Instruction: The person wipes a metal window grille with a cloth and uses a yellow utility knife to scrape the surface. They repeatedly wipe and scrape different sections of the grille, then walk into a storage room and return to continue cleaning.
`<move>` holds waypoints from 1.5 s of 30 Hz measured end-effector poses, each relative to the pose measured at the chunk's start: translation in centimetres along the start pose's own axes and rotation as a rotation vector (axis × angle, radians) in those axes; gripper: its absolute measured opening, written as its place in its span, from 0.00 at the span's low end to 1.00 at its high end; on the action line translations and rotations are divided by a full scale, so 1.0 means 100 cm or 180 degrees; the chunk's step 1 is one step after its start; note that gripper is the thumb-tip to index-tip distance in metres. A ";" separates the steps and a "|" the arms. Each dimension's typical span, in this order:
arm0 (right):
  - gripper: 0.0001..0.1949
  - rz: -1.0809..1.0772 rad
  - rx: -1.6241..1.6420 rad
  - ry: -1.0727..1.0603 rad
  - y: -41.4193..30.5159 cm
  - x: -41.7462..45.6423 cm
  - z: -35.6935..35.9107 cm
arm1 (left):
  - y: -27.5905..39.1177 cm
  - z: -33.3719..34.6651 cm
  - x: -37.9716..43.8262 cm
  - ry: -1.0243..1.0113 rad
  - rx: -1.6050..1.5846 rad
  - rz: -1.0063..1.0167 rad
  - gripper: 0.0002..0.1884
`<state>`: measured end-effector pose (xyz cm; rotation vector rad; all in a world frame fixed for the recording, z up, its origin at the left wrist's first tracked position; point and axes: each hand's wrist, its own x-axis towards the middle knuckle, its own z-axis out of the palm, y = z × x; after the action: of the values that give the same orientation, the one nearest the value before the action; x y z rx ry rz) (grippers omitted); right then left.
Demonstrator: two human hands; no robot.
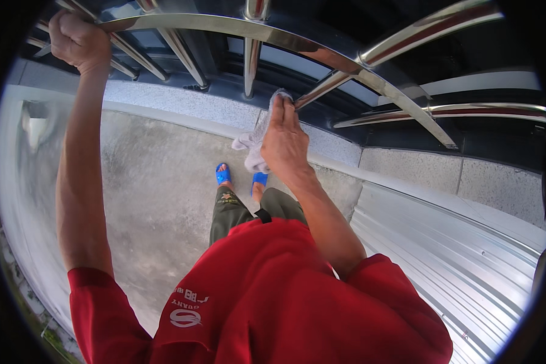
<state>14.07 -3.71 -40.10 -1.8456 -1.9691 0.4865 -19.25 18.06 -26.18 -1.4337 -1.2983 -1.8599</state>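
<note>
My left hand (79,42) is closed around a polished metal bar of the window grille at the upper left. My right hand (285,136) holds a pale grey-lilac cloth (257,150), its fingers pressing part of it near the lower end of a round metal bar (323,88). The rest of the cloth hangs loosely to the left of this hand. A flat, shiny crossbar (255,31) runs across the round bars. Behind them lies a dark window frame (227,86) with glass panes.
Below the window runs a speckled stone ledge (186,104). My feet, in blue sandals (223,174), stand on a concrete floor (154,182). Ribbed metal sheeting (441,245) lies at the lower right. A low, pale wall edge (32,218) curves along the left, with greenery beyond it.
</note>
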 end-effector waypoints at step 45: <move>0.20 -0.2118 -0.0479 0.0332 0.026 0.014 0.052 | 0.001 0.002 -0.001 0.0023 0.0299 0.0088 0.23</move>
<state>13.57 -2.10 -45.79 -1.1408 -2.4205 0.0367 -19.02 18.22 -26.27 -1.3882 -1.3374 -1.7608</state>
